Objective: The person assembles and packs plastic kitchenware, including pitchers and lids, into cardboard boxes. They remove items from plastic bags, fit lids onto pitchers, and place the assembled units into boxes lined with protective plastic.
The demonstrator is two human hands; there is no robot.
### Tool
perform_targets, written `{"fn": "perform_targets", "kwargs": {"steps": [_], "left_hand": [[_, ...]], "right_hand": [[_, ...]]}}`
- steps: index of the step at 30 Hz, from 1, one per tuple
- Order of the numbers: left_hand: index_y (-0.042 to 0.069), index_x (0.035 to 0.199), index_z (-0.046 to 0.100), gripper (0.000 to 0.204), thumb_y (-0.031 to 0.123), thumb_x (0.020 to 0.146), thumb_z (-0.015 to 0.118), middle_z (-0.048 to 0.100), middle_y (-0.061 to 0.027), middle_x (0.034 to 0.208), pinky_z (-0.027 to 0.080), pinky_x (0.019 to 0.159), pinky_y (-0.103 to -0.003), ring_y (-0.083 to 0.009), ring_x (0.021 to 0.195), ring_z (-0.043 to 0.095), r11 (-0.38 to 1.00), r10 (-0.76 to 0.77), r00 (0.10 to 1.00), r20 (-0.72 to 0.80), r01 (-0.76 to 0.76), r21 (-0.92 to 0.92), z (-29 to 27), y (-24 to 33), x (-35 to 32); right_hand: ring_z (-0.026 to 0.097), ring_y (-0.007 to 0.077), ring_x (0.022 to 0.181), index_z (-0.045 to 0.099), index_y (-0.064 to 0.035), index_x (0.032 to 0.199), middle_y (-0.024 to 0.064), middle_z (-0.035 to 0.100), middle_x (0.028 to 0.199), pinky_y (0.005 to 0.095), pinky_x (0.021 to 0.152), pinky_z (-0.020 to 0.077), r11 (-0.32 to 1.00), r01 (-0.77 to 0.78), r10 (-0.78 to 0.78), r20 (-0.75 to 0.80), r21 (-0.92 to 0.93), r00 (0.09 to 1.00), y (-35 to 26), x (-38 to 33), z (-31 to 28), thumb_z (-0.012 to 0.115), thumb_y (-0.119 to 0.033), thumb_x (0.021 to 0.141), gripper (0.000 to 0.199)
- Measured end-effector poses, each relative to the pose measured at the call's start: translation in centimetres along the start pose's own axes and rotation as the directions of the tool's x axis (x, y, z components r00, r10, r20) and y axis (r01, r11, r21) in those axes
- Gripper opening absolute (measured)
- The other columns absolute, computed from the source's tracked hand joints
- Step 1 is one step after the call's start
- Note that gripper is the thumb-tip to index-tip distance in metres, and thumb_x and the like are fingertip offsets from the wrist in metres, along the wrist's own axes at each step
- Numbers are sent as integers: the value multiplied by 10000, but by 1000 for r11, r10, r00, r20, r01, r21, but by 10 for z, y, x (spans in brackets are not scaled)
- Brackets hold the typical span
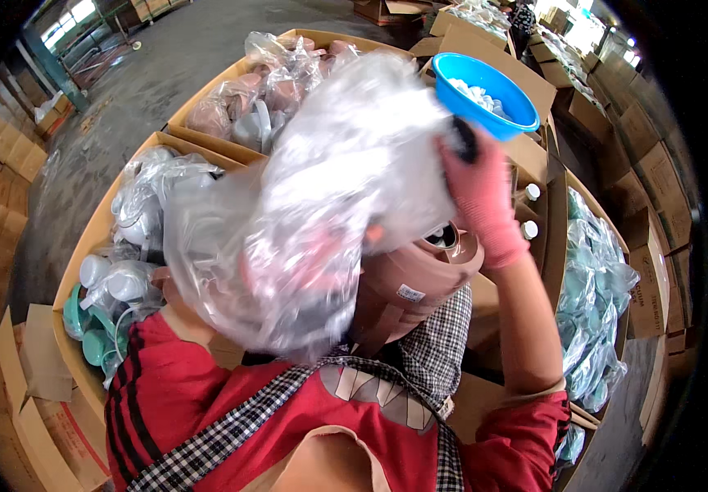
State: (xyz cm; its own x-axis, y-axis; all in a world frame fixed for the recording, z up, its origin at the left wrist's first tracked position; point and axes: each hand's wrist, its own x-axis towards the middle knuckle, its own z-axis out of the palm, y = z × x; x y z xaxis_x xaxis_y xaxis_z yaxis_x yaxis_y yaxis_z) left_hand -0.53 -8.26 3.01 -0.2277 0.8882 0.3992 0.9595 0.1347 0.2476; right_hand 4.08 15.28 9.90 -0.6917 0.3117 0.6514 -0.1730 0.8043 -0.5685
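Note:
A large clear plastic bag (354, 164), smeared by motion, spreads in front of my chest. At its right edge my right hand (481, 189), in a pink glove, is closed on the film; a black rounded thing (462, 141), whose kind I cannot make out, shows at its fingers. My left hand (313, 254) is behind the bag, only a blurred pinkish patch through the plastic, so its fingers are hidden. Below the bag a brownish-pink jug (411, 283) with a small white label leans on my lap, its mouth (444, 236) uncovered. The bag covers its left side.
Cartons of bagged jugs stand around me: pink ones (231, 102) ahead, white and green ones (128, 283) at left, bagged green items (587, 303) at right. A blue basin (485, 90) with small white pieces sits on a carton. White-capped bottles (530, 211) stand beside my right wrist.

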Motion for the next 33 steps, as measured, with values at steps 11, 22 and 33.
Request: {"fn": "perform_targets", "kwargs": {"steps": [11,22,33], "left_hand": [[49,1004,525,335,252,739,549,515,-122,888,415,745,-365,-259,828,502,550,-582,700,-415,-37,-834,-20,-50,-24],[41,1011,509,353,270,746,551,514,-114,849,411,722,-361,-242,793,501,596,-572,614,-544,-145,-790,-28,-76,30],[11,1043,481,381,226,739,562,508,-126,950,399,777,-351,-229,886,492,945,-132,846,-516,-49,-323,3,-36,111]], "right_hand": [[495,339,890,503,11,987,188,517,960,354,778,399,976,116,-154,-205,-185,967,54,13,7,573,-29,648,348],[402,265,1065,351,13,1162,199,422,1103,346,916,306,997,-10,-13,323,71,946,27,-13,-12,706,-199,595,702],[552,264,820,466,18,985,136,555,877,325,722,456,805,-258,171,208,534,963,1,-14,-6,624,-123,665,384]]}}
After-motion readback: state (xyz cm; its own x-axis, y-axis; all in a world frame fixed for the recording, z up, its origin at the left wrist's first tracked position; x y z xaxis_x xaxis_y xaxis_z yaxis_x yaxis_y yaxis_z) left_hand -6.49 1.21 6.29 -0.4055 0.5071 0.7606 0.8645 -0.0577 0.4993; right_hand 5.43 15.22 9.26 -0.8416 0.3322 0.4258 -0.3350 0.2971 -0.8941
